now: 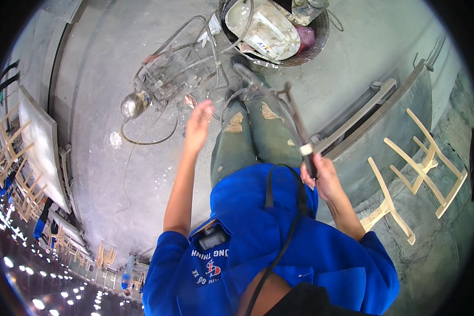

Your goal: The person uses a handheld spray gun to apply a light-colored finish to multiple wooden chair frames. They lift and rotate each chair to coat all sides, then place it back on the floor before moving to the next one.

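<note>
Right hand (pixel 324 178): wrapped around the dark end of the rod-like tool (pixel 298 122), likely so its branched end stood clear of the body;
Left hand (pixel 197 126): empty, fingers loosely extended;
Tool's place: right of the legs (pixel 234 145), slanting away;
Hosed machine (pixel 166 79): on the floor (pixel 158 195), hoses slack, probably for reach

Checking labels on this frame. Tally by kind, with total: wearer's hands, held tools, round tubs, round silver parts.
Hands: 2 (left hand, right hand)
Held tool: 1
Round tub: 1
Round silver part: 1
Total: 5
</note>
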A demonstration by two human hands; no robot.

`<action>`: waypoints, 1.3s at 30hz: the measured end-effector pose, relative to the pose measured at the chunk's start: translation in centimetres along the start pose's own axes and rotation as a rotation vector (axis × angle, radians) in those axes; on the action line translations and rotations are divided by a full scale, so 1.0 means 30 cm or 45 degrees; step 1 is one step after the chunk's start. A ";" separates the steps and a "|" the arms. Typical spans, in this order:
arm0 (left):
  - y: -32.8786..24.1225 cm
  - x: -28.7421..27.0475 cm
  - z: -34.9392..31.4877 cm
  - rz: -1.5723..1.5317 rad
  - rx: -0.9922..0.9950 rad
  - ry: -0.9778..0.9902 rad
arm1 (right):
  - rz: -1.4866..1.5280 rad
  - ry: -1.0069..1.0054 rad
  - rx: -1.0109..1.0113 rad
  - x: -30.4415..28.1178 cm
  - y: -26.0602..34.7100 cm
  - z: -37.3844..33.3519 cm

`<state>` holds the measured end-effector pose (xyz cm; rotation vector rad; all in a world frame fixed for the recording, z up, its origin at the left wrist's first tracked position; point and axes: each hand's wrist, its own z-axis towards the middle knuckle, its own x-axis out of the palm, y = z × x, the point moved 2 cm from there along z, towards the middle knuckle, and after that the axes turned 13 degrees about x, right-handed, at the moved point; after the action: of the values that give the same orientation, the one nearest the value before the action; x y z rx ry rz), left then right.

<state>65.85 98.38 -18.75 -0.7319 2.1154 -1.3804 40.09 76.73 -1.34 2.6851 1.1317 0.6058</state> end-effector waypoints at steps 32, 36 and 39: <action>-1.141 1.114 -0.787 1.223 1.124 2.167 | 1.437 -0.884 -0.427 -1.035 -1.175 -0.028; -0.875 1.304 -0.764 0.770 1.455 2.428 | 1.728 -1.232 -0.754 -0.978 -1.311 -0.374; -0.622 1.420 -0.644 0.690 1.124 2.295 | 1.932 -1.304 -1.050 -0.969 -1.354 -0.593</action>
<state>25.03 75.87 0.28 1.9094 1.7122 -2.5659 -12.15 84.25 -6.30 1.9905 -1.2086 -0.2393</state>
